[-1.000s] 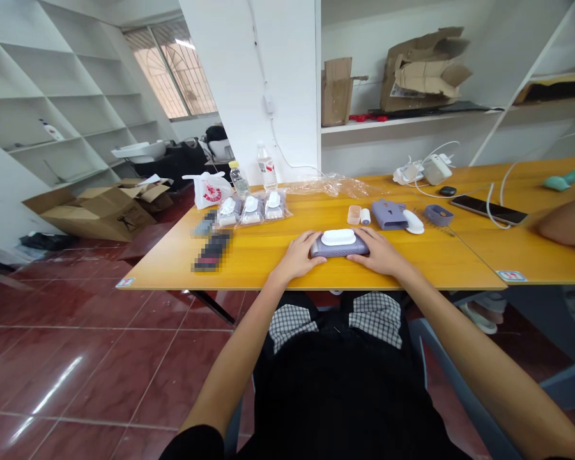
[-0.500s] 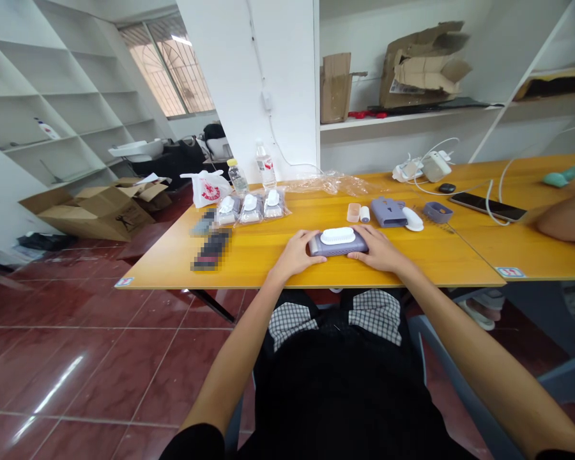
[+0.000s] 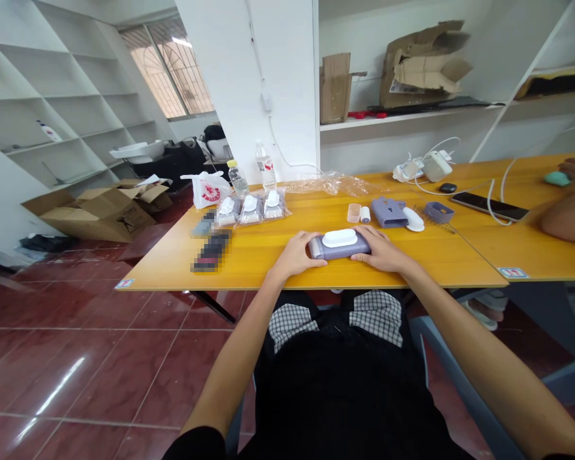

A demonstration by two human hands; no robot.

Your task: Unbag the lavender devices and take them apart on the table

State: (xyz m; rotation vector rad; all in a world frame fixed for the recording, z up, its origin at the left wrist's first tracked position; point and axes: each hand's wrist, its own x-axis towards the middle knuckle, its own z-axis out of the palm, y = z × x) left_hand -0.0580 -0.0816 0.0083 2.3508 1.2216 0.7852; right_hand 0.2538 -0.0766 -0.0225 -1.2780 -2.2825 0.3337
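Observation:
A grey-purple oblong case (image 3: pixel 342 252) with rounded ends lies near the front of the wooden table (image 3: pixel 259 262). On its top is a white oval piece (image 3: pixel 340 238) with a ridged edge, like a brush. My left hand (image 3: pixel 294 255) wraps the case's left end, thumb at the front. Around the right end curls my right hand (image 3: pixel 382 249), its thumb also at the front. Just beyond my right hand are a purple holder (image 3: pixel 388 212), a white rounded piece (image 3: pixel 414 220), a small white cylinder (image 3: pixel 365 214) and a clear pinkish cup (image 3: pixel 353 212).
Bagged sets (image 3: pixel 250 209) lie at the back left, near two bottles (image 3: pixel 265 166) and a white plastic bag (image 3: pixel 209 190). A purple ring-shaped part (image 3: pixel 438 211), a phone (image 3: pixel 489 206) and chargers (image 3: pixel 436 167) lie to the right. Another person's arm (image 3: pixel 568 217) rests at the far right.
My hands keep their hold on the case, which has shifted very slightly. At the far right, the other person's hand has moved over the green object.

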